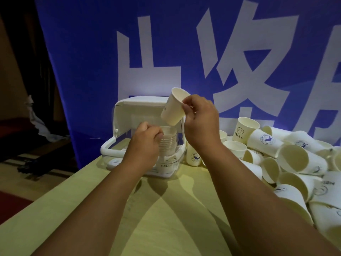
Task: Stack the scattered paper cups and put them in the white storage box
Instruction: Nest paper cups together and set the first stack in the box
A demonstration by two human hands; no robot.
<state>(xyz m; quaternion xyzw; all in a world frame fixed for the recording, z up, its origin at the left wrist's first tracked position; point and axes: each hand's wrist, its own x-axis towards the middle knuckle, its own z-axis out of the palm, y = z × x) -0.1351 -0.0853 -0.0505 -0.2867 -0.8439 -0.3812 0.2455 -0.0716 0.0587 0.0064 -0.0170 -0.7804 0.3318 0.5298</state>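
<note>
Head view: a blue banner [83, 52] fills 12 o'clock behind the worktop [175, 209]. The white storage box [106, 151] sits at centre, lid raised; loose cups [295, 159] heap at 3 o'clock, crowding its side. The left hand [145, 145] grips the stack [168, 143] inside the box; the right hand [201, 121] pinches a tilted cup [173, 109] just above. Lowered askew, it could catch the rim and topple the stack.

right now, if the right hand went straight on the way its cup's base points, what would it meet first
Likely the open top of the cup stack held by the left hand in the white storage box, just below; depth is unclear.
</note>
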